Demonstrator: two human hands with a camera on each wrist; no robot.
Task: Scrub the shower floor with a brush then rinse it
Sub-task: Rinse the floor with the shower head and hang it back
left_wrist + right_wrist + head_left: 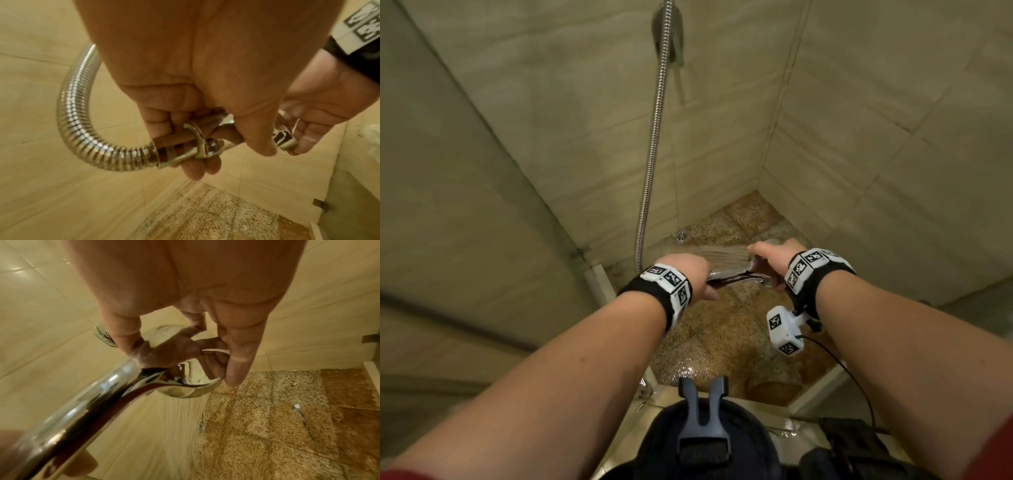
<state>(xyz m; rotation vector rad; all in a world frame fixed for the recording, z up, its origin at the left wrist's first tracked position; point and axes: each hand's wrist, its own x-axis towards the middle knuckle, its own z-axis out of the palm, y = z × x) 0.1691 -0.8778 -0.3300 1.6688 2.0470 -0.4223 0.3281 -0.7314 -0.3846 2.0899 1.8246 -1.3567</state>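
While wet: speckled shower floor point(726, 329)

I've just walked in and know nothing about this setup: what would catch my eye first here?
First, the chrome shower head held out over the speckled shower floor, spraying toward the floor drain. The left hand grips its handle by the ribbed metal hose; the right hand holds the head. Both wrists wear bands with black-and-white square markers.
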